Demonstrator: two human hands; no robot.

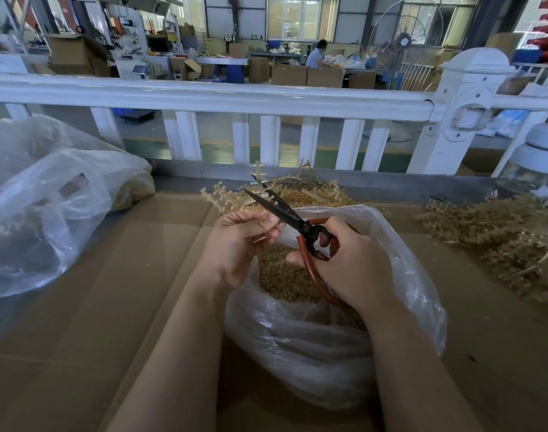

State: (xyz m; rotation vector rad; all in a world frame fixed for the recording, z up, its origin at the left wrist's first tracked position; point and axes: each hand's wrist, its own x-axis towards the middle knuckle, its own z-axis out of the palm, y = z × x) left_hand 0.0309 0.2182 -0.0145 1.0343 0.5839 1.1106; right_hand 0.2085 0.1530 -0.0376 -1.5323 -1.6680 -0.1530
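Note:
My right hand (pixel 347 260) grips the red handles of black-bladed scissors (pixel 279 210), whose blades stand apart and point up and to the left. My left hand (pixel 241 238) pinches a tan plastic branch with small knobs (pixel 232 198), and its stem lies between the blades. Below both hands, an open clear plastic bag (pixel 316 347) holds several small tan cut pieces (pixel 282 275).
Flattened cardboard (pixel 95 307) covers the table. A large crumpled clear bag (pixel 42 194) sits at the left. A heap of tan branches (pixel 503 241) lies at the right, more behind the hands (pixel 313 191). A white railing (pixel 266 98) runs along the far edge.

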